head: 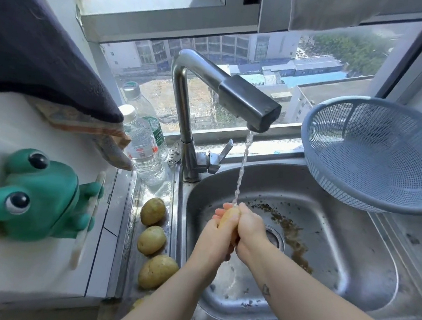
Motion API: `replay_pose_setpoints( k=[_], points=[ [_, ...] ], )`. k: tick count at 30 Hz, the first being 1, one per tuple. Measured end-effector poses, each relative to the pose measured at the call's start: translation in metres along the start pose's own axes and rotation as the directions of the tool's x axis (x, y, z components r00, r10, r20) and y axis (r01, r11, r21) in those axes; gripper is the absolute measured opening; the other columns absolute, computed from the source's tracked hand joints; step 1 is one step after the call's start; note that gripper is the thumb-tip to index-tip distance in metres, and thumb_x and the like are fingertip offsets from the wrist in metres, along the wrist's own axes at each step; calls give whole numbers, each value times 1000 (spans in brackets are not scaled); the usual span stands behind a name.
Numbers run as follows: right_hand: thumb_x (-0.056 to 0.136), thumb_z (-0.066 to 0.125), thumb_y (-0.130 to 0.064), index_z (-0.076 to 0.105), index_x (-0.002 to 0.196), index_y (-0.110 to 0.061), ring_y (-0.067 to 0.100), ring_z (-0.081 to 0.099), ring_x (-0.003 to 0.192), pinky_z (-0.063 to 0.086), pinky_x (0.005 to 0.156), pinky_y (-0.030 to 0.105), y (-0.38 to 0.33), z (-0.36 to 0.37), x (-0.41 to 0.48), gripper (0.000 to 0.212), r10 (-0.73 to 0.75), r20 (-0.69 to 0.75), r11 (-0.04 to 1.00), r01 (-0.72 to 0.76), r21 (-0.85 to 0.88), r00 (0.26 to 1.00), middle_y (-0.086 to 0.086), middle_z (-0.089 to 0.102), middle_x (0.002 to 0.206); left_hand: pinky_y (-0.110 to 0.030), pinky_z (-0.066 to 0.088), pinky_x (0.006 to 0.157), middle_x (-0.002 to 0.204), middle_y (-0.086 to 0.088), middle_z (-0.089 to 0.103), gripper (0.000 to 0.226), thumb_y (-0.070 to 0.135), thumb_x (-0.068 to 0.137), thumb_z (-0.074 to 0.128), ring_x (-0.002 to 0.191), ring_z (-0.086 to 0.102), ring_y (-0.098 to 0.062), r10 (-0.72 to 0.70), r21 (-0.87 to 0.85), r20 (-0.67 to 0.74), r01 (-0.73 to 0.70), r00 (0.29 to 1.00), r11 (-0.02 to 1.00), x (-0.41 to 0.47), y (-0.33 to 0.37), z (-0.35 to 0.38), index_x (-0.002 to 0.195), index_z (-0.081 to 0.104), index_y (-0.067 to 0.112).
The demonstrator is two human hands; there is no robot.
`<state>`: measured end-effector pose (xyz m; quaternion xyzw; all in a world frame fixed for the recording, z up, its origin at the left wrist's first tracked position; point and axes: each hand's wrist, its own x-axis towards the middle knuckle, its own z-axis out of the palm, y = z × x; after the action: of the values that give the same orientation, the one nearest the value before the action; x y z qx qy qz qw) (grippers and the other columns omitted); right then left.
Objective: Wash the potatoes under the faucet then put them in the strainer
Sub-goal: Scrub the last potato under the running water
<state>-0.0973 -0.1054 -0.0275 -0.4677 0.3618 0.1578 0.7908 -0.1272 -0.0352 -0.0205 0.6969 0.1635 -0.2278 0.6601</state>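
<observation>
My left hand (213,234) and right hand (249,230), fingers (246,213) curled, grip one potato (228,217) under the running faucet (246,106). The sink (351,252) contains dirt specks (288,228); the strainer (377,151) overhangs its rim.

Daylit window (240,66) — rooftops beyond; white counter (24,265).

— Where was the camera?
— On the person's head, above the near edge of the sink (338,251), facing forward and steeply down into it.
— How near?
— Close. Both forearms came in from the bottom of the frame, and the left hand (213,229) and right hand (251,228) sat just below its middle.
— How much did it take in?
— It was wide-angle: the faucet (247,103) at centre, the window (241,58) beyond the sink's far edge, and the table (25,257) on the left. It was the only view.
</observation>
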Motion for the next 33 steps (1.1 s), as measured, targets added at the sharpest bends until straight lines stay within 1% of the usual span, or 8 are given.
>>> replay_pose_setpoints(
  k=[4,7,11,17,22,25,28,33],
  points=[
    [101,35,-26,64,105,-10,16,54,59,44,57,28,4,-9,-2,34,-17,108,999,21,-41,994,10,65,85,-20,23,40,44,4,42,35,36,95,43,41,28,-10,-141,-159,-76,128,987,979,5,6,-5,69,51,13],
    [100,39,-19,57,118,-14,10,32,49,35,54,25,6,-19,-2,26,-64,270,998,64,9,961,6,51,75,-16,19,35,48,-4,47,42,44,94,40,33,26,-7,-283,-355,44,280,958,892,12,8,-11,73,54,10],
    [92,55,-12,47,123,-20,6,39,46,42,55,23,9,-23,-4,33,-141,331,939,232,-254,933,5,52,76,-11,17,32,46,-4,39,52,43,92,36,29,23,-6,-390,-432,152,416,908,800,17,7,-13,57,55,11],
    [93,52,-29,58,99,-13,12,46,39,35,33,18,7,-10,2,18,-196,99,915,219,-340,976,16,64,84,-15,21,33,45,-3,37,51,52,98,30,30,25,-7,-331,-275,48,331,942,902,11,3,-4,73,50,13],
    [98,40,-25,61,77,-12,20,56,48,36,31,20,2,-4,0,33,-111,49,970,119,-211,993,15,62,78,-18,20,38,49,-4,40,51,54,99,28,34,25,-8,-273,-198,28,273,962,941,6,0,-11,78,51,14],
    [101,38,-26,62,90,-8,27,58,63,46,45,29,-1,-9,-2,32,-54,200,992,75,-101,978,19,61,85,-16,22,36,49,-4,41,49,55,98,30,32,25,-7,-320,-258,44,320,947,912,8,2,-17,86,52,12],
    [99,42,-16,48,119,-9,21,48,56,43,48,28,-2,-18,-7,22,-49,385,980,119,-160,922,17,54,94,-14,22,34,48,-4,40,49,55,97,30,29,25,-7,-380,-323,110,395,918,860,12,5,-20,86,52,12],
    [93,53,-22,55,107,-13,17,47,46,37,36,21,-1,-15,-1,17,-166,230,903,242,-356,959,13,61,90,-16,23,36,48,-3,39,50,53,99,28,32,27,-7,-286,-244,53,290,957,925,8,8,-7,80,53,14]
  ],
)
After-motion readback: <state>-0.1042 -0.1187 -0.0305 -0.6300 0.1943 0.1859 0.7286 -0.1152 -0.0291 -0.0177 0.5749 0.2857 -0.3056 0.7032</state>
